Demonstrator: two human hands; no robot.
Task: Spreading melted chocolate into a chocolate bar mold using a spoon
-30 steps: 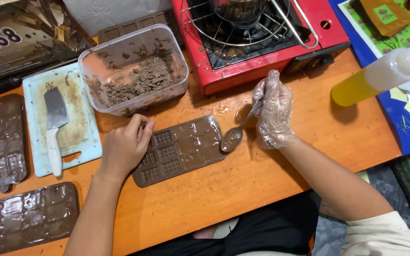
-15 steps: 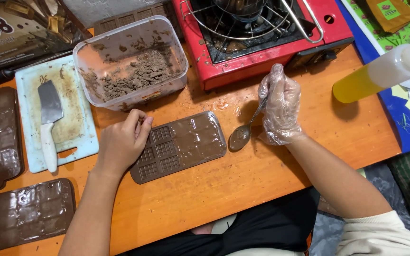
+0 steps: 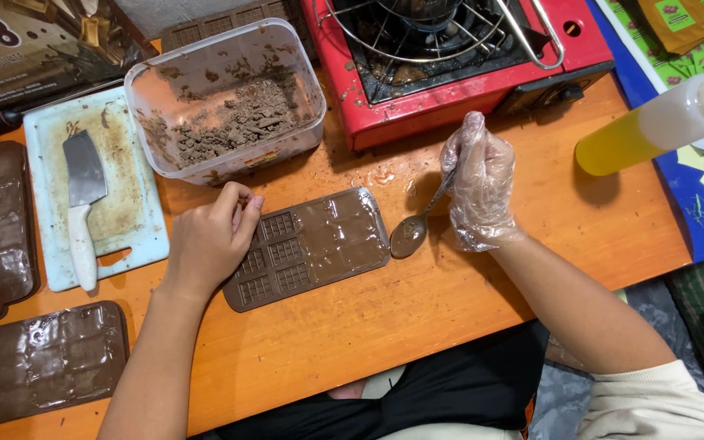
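Note:
A brown chocolate bar mould (image 3: pixel 310 247) lies on the orange table (image 3: pixel 417 318), its right half filled with chocolate. My left hand (image 3: pixel 209 240), bare, rests on the mould's left end and holds it. My right hand (image 3: pixel 478 189), in a clear plastic glove, is shut on a metal spoon (image 3: pixel 411 231). The spoon's chocolate-coated bowl hangs just off the mould's right edge.
A clear tub of crumbly chocolate (image 3: pixel 226 102) stands behind the mould, a red gas stove (image 3: pixel 458 57) to its right. A cutting board with a small cleaver (image 3: pixel 83 200) lies at left, beside two filled moulds (image 3: pixel 38 363). A yellow squeeze bottle (image 3: pixel 662 122) lies at right.
My right hand has drawn the spoon slightly to the right, off the mould's edge. My left hand stays on the mould.

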